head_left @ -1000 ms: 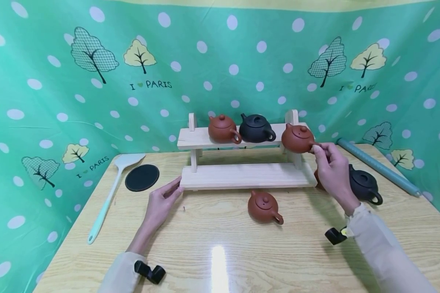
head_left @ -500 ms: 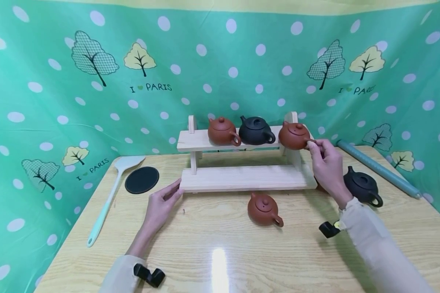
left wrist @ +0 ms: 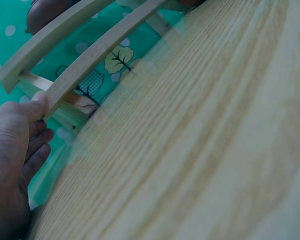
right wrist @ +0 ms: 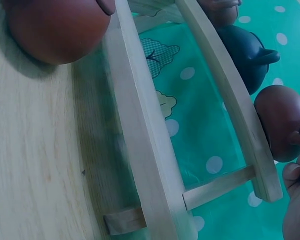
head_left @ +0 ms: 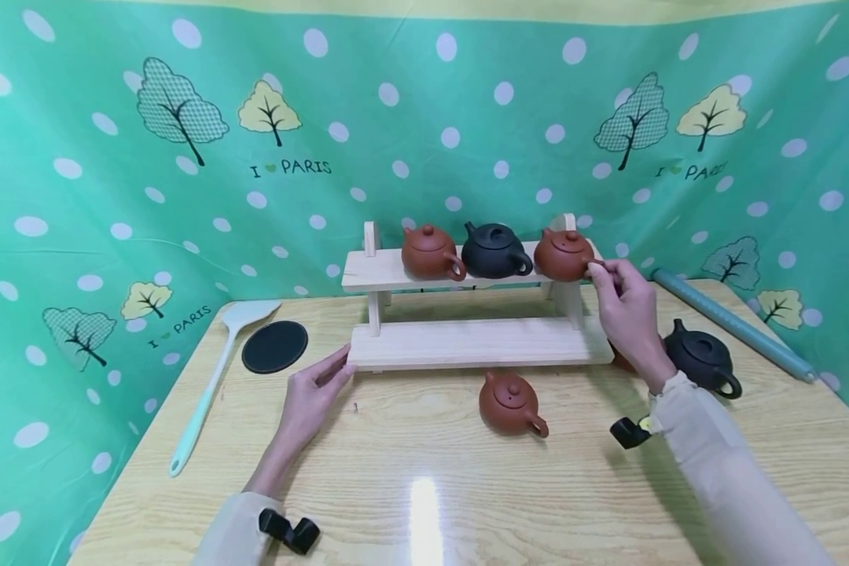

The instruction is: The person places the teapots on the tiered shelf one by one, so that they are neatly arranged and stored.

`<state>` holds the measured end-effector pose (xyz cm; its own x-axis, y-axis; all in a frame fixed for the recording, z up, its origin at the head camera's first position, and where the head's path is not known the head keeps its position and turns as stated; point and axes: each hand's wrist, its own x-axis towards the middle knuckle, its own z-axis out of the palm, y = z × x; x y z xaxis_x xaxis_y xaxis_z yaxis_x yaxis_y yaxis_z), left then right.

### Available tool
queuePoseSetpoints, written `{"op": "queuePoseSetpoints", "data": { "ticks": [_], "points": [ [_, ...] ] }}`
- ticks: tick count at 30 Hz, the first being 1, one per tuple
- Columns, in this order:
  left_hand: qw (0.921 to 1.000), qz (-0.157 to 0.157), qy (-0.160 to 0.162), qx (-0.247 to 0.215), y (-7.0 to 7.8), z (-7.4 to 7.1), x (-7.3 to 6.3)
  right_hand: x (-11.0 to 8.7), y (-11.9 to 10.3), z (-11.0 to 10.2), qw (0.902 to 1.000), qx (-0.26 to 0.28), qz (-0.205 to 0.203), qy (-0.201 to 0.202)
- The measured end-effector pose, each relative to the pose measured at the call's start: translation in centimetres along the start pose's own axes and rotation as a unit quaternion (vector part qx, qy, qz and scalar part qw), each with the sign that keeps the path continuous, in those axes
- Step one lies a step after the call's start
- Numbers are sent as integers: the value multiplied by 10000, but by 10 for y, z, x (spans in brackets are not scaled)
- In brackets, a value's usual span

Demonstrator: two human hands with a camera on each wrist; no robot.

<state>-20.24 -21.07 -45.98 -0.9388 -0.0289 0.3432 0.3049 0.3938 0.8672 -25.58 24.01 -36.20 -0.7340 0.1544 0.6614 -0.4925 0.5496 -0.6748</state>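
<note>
A two-tier wooden shelf (head_left: 477, 342) stands at the back of the table. Its upper tier carries a red teapot (head_left: 430, 251), a black teapot (head_left: 494, 250) and, at the right end, a second red teapot (head_left: 563, 255). My right hand (head_left: 597, 269) pinches the handle of that second red teapot (right wrist: 282, 120). My left hand (head_left: 328, 373) rests with straight fingers against the left end of the lower board (left wrist: 65, 85). In the left wrist view the left hand's thumb (left wrist: 37, 102) touches that board end. Another red teapot (head_left: 511, 403) sits on the table in front of the shelf.
A black teapot (head_left: 700, 358) stands on the table behind my right wrist, with something reddish mostly hidden beside it. A pale green spatula (head_left: 212, 377) and a black round coaster (head_left: 274, 344) lie at the left. A teal roll (head_left: 732, 322) lies along the right backdrop.
My right hand has carried the red teapot up and slightly left, from in front of the shelf's right post to the right end of the upper tier. The left hand has not moved.
</note>
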Motion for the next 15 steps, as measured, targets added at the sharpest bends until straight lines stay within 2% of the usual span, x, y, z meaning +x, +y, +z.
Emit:
{"op": "queuePoseSetpoints", "data": {
  "ticks": [5,12,15],
  "points": [
    [10000,-45,-13,-27,1,0,0,2,-3,2,9999,13,154,-11],
    [10000,-57,-52,35,1,-1,0,0,-37,1,9998,160,97,-45],
    [10000,-41,-49,4,1,-1,0,0,-41,0,9998,180,100,-45]
  ]
}}
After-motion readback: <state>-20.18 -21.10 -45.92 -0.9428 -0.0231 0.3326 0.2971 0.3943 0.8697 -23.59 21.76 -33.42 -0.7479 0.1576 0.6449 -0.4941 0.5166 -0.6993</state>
